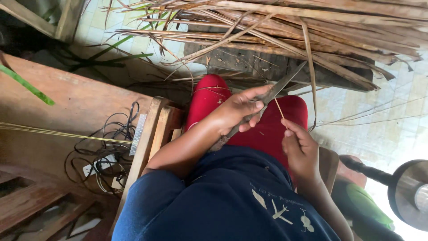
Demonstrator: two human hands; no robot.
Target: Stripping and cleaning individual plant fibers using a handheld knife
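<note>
The left hand has its fingers wrapped around a long knife, blade jutting beyond the fingertips. The right hand pinches a thin leaf midrib rising from its fingertips, touching the blade.

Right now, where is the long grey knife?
In the head view, the long grey metal knife is near the middle, gripped in the left hand over the red-clad knees, its blade beside the thin yellow strip pinched by the right hand.

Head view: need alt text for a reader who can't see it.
Seen from above, a seated person's left hand grips a long knife while the right hand pinches a thin pale strip against the blade, over red-clad knees. Dried palm leaves pile ahead; tangled cables lie to the left.
</note>
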